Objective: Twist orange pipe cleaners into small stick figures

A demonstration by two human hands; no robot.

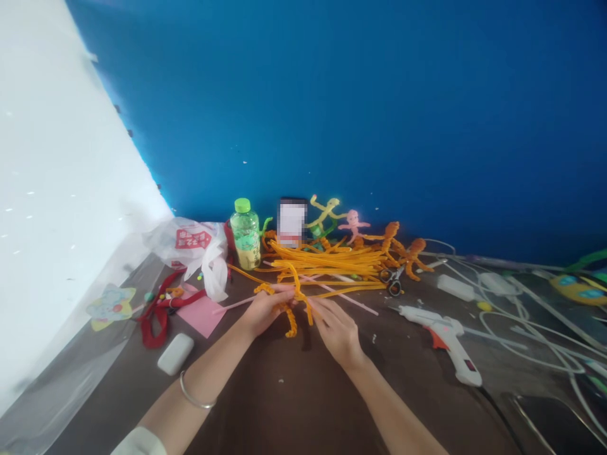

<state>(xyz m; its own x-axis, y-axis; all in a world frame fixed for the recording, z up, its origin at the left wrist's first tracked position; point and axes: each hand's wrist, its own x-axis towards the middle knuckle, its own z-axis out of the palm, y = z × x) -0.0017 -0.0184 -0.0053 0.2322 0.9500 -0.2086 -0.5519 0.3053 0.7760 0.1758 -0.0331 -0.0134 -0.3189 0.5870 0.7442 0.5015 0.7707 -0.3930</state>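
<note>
Both hands meet over the near middle of the dark table. My left hand (265, 311) is closed, pinching an orange twisted pipe-cleaner piece (291, 323) whose coiled ends stick out on either side of the fingers. My right hand (339, 330) has its fingertips closed at the same piece, by a straighter orange strand that rises above the hands and bends down. The fingers partly hide where the strands join. Just behind lies a bundle of loose orange pipe cleaners (332, 258), with scissors (394, 282) at its right end.
A white glue gun (450, 338) and tangled white cables (502, 328) lie at right. Orange twisted figures (413, 256) and a pink figure (353, 224) stand behind. At left are a green-capped bottle (246, 237), plastic bag (190, 243), pink paper (203, 313) and white case (176, 354).
</note>
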